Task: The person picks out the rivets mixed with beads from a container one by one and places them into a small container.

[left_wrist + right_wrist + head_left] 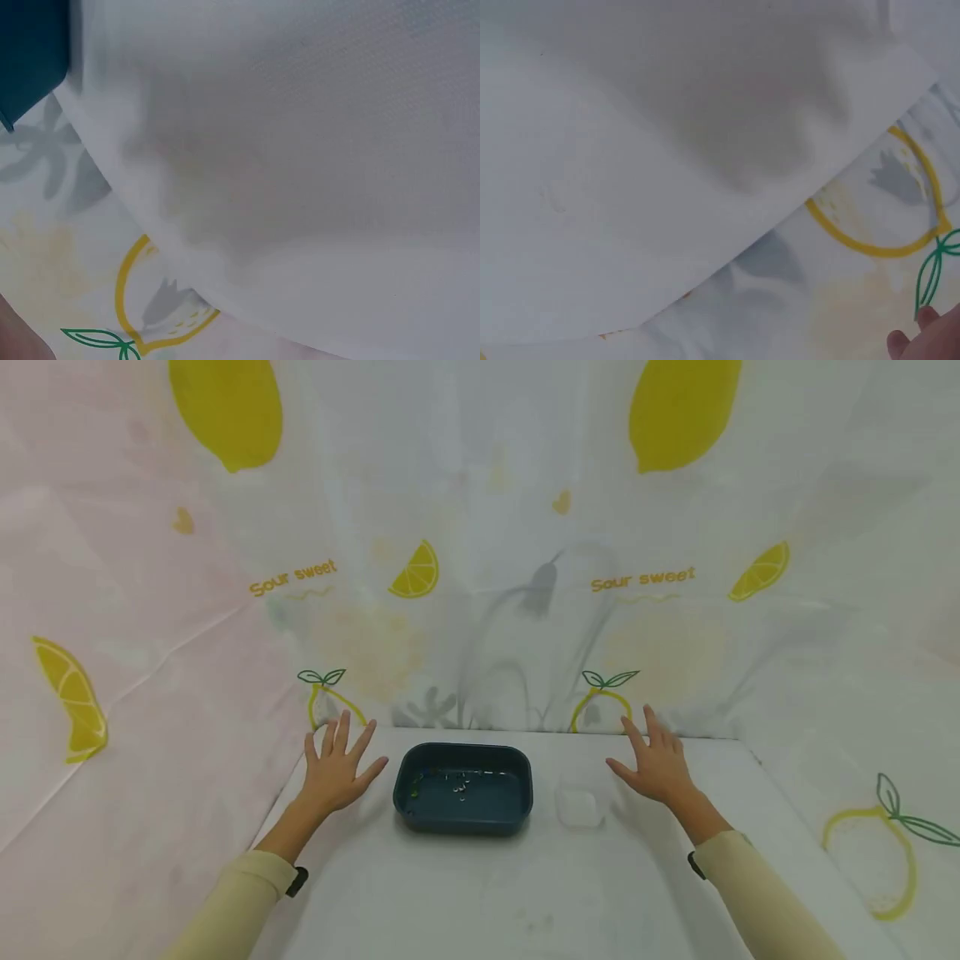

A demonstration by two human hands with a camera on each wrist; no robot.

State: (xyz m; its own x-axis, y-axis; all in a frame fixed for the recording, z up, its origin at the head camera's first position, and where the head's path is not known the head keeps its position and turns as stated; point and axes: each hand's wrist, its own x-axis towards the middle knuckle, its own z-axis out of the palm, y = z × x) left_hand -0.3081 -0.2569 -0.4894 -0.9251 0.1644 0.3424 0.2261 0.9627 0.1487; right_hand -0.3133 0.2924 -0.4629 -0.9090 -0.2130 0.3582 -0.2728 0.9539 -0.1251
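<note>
I'm looking at a small, curtained-off booth around a plain white tabletop (480,893); whether it belongs to a home, a lab or an office, I can't tell from here. Creased, pale sheets (465,643) printed with yellow lemons close it in at the back and on both sides, and orange lettering (667,577) on them reads "Sour sweet". The pattern is homely, yet the dark blue, rounded rectangular tray (465,828) and small, clear, squarish container (578,808) give it a workstation look.
</note>
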